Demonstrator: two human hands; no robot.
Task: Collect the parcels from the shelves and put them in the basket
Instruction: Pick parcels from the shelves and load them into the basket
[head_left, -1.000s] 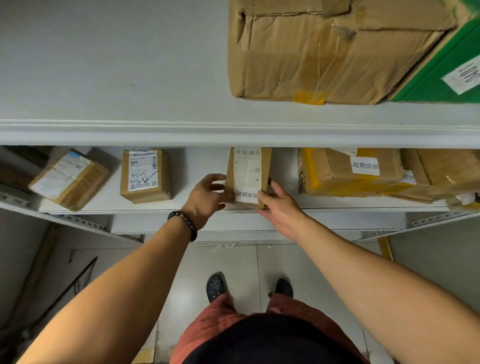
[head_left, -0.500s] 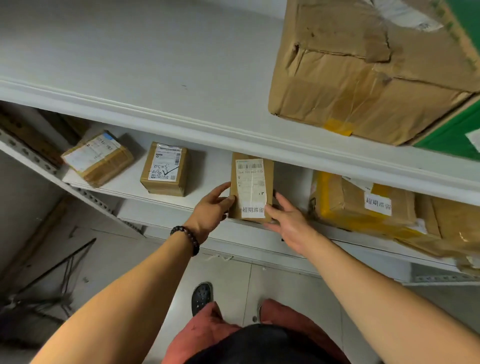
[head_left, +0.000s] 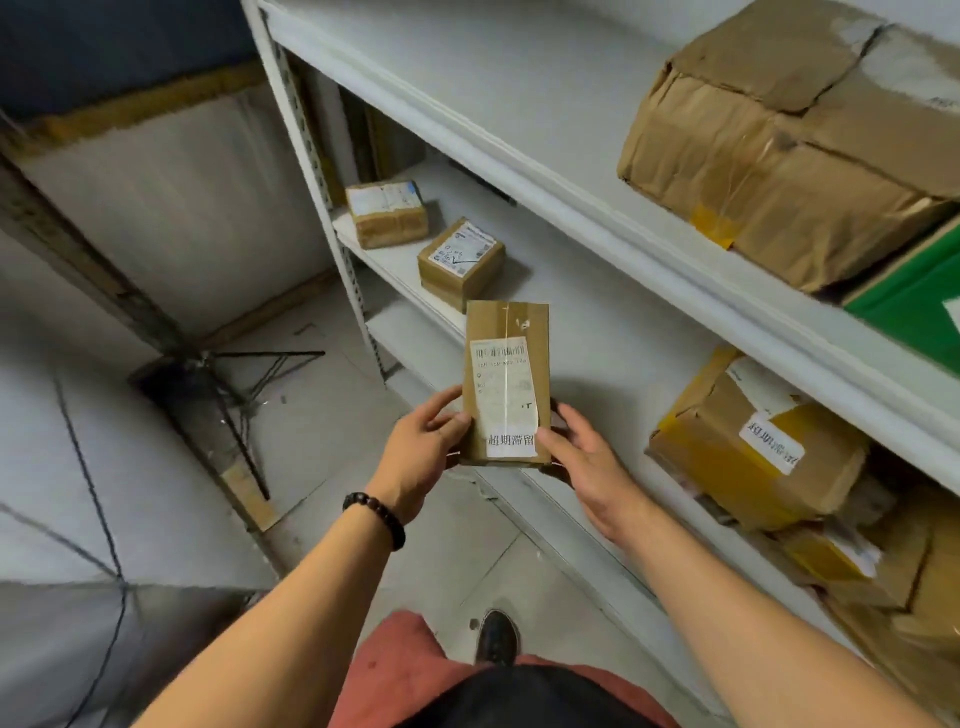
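Standing upright, the narrow parcel (head_left: 506, 374) is pinched at its lower end between the curled fingers (head_left: 441, 411) of the left hand (head_left: 418, 460) and right hand (head_left: 589, 470), clear of the shelf (head_left: 597, 332); two small boxes (head_left: 460, 260) lie beyond the fingers.

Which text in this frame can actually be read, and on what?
"超期滞留": white sticker low on the held slim brown cardboard parcel.
"超期滞留", turned sideways: second white sticker on the yellow-taped brown parcel.
Barcode label on the held parcel, labels on the two small brown boxes: too blurred.
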